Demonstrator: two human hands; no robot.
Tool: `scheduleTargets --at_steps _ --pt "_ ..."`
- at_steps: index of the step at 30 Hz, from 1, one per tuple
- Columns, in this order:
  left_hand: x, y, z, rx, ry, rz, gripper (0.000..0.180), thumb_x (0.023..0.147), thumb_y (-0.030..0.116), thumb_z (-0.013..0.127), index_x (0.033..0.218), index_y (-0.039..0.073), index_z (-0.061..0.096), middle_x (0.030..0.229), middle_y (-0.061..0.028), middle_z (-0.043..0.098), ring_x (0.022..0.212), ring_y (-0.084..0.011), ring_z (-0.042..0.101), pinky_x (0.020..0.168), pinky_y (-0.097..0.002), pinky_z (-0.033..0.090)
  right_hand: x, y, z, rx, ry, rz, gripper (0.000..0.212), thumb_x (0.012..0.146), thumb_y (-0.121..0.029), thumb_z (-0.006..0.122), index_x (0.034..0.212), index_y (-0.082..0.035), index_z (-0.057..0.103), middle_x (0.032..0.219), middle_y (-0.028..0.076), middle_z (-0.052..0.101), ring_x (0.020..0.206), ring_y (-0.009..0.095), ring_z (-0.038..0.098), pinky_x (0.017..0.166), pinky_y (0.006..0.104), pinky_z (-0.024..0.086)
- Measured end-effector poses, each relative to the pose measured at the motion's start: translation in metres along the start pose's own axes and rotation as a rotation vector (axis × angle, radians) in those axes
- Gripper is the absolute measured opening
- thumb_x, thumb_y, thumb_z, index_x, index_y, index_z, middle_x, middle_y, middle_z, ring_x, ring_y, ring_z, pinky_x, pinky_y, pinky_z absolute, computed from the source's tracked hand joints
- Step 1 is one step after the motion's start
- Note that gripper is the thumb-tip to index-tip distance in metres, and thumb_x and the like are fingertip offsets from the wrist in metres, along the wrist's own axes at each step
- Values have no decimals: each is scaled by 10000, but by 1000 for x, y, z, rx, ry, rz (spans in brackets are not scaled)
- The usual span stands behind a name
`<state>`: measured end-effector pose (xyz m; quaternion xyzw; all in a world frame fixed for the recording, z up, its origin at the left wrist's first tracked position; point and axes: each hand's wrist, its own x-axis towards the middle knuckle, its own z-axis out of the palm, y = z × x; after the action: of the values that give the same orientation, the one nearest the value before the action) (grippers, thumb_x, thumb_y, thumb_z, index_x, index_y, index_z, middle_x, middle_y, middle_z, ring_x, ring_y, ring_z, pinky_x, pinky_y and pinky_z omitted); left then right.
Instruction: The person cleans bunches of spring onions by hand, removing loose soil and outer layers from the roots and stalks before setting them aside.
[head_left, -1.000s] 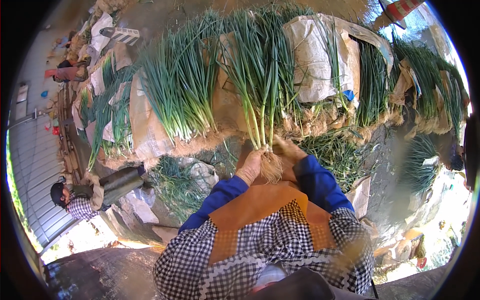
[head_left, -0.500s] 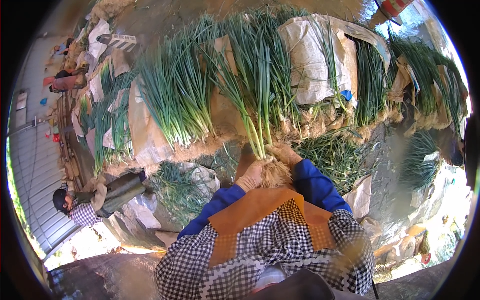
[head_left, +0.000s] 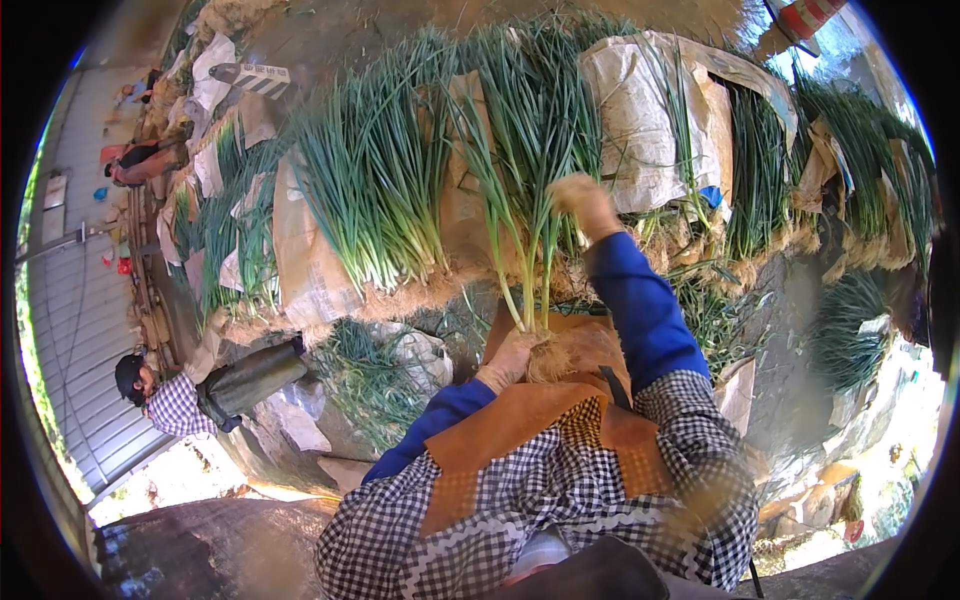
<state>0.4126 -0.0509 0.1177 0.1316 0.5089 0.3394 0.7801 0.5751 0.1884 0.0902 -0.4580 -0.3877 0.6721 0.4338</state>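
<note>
My left hand (head_left: 512,360) is closed around the lower end of a few green onions (head_left: 528,285), just above their tan roots (head_left: 552,358). Their white stalks point away from me, and the green leaves overlap the pile behind. Raised to the right of these stalks, my right hand (head_left: 586,204) is over the leaves, smeared by motion, so its fingers do not show clearly. Under the roots spreads a brown apron (head_left: 490,418) worn over checked cloth. Directly ahead lies a long row of green onions (head_left: 370,170), roots toward me.
Pale sacks (head_left: 635,120) lie among the row. Loose green leaves (head_left: 715,320) are heaped at right, another leaf heap (head_left: 360,375) at left. Another person (head_left: 190,395) reaches toward the row at left. A striped marker (head_left: 250,78) and a red-white cone (head_left: 808,16) stand at the back.
My right hand has left the root end and moved up and away, over the leaves. My left hand has shifted slightly nearer me, still holding the onions. The other person's arm now reaches toward the row.
</note>
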Motion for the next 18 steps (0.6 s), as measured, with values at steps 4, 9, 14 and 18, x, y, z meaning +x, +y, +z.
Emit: scheduleTargets --at_steps 4,9,14,18 --pt "-16 18 -3 -222 37 -127 171 863 82 530 1007 -6 555 904 -106 612 791 -198 599 743 -327 503 -72 -89 -97 -172 385 -128 244 886 -189 407 1001 -76 590 831 57 605 725 173 568 627 323 460" --pt "-24 41 -5 -484 -132 -365 353 855 48 494 1202 47 432 963 -79 603 677 -144 578 522 -210 490 -197 -7 -175 -1064 -44 486 171 833 -170 497 860 -39 603 909 115 610 907 252 570 735 382 471" --pt "-61 146 30 -851 -675 7 339 742 83 630 1047 83 482 719 -52 571 592 -125 571 440 -207 493 -114 41 -66 -964 133 328 340 814 -325 571 972 -24 587 1028 149 603 895 293 592 769 385 473" --pt "-59 166 44 -775 -411 155 308 733 73 643 996 78 482 796 -33 576 660 -126 565 556 -214 507 -39 39 -14 -1319 0 411 422 798 -372 597 1032 -21 588 1017 175 607 978 301 572 816 391 451"
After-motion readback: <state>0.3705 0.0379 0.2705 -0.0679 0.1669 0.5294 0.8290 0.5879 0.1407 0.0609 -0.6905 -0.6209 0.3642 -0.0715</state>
